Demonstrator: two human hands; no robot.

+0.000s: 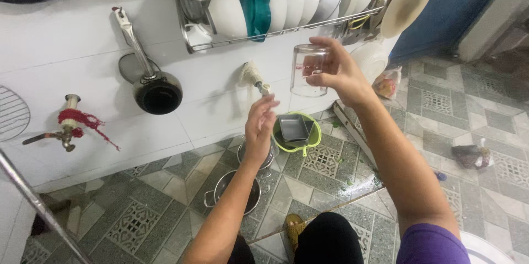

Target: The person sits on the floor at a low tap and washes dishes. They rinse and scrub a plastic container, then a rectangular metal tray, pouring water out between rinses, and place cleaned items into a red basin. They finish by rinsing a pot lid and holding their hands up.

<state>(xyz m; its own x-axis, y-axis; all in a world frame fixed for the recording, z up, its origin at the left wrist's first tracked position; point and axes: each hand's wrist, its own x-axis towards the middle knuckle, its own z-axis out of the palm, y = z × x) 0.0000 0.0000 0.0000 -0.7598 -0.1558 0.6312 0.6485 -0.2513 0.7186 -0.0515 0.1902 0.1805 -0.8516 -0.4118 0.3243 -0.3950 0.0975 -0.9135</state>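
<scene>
White tiled wall [82,49] carries a wire dish rack [286,30] loaded with bowls. Below it, on the patterned floor [330,187], sit a green colander [300,137] containing a square metal tin [293,127], and two steel pots [231,189]. The right hand [339,71] grips a clear glass [308,68], raised just beneath the rack. The left hand [260,123] is empty, fingers loosely extended, near a wall tap [259,79].

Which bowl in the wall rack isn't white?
The teal bowl, standing on edge between white bowls near the wire rack's left end; its neighbours are white.
</scene>
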